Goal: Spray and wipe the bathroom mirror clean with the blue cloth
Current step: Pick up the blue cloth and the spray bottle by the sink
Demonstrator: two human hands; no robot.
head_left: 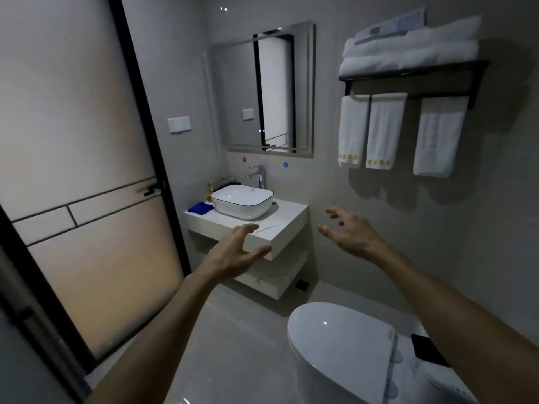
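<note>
The rectangular mirror [274, 88] hangs on the far wall above a white basin [242, 201]. A folded blue cloth [200, 207] lies on the white counter [280, 225], left of the basin. A small bottle [209, 190] stands behind the cloth; I cannot tell whether it is the spray. My left hand [233, 253] reaches forward in front of the counter's near edge, fingers apart and empty. My right hand [350, 231] is held out to the right of the counter, also open and empty. Both hands are well short of the cloth and mirror.
A frosted glass door [87, 170] with a black frame fills the left side. A closed white toilet [344, 351] stands at the lower right. White towels [385, 129] hang from a black rack [414, 72] on the right wall. A chrome tap [259, 176] rises behind the basin.
</note>
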